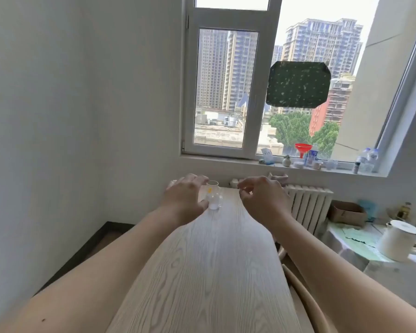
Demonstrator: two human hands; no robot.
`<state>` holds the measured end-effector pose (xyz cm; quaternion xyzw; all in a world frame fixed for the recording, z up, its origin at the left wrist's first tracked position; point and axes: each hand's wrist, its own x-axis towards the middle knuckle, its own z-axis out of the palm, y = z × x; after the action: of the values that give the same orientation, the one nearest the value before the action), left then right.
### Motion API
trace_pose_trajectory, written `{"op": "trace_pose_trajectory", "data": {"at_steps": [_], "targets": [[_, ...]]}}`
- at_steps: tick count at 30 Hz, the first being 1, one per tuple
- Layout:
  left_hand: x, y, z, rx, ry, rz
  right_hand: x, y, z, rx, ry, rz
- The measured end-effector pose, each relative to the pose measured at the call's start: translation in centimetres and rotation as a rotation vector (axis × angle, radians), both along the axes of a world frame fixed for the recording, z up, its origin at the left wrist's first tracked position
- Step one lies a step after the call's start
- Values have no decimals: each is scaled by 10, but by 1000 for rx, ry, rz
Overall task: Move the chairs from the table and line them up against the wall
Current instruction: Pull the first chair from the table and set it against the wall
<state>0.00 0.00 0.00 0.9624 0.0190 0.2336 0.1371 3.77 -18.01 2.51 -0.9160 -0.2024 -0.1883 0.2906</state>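
Note:
A long pale wood table (209,272) runs away from me toward the window wall. Both my arms reach out over it. My left hand (185,195) hovers with fingers spread beside a small clear glass (213,195) near the table's far end, close to it but not gripping. My right hand (262,198) hangs over the table with fingers loosely curled, holding nothing. The curved pale wooden back of a chair (303,296) shows at the table's right edge, tucked against it. Another chair back (277,176) peeks up beyond the far end.
A white radiator (308,205) stands under the window sill, which holds bottles and a red funnel (303,149). At right a low side table carries a white kettle (399,241) and a cardboard box (346,212). A bare white wall (58,116) runs along the left.

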Motion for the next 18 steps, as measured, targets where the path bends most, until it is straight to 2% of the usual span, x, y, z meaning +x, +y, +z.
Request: {"op": "trace_pose_trajectory", "data": {"at_steps": [1,9,18], "targets": [[-2,-3,-8,4,50,25,3,-2,-10,-26,35,2],[-10,5,-45,25,88,73,13,18,-64,-36,66,99],[-32,86,-78,102,187,142,6,106,-94,-71,145,206]]}}
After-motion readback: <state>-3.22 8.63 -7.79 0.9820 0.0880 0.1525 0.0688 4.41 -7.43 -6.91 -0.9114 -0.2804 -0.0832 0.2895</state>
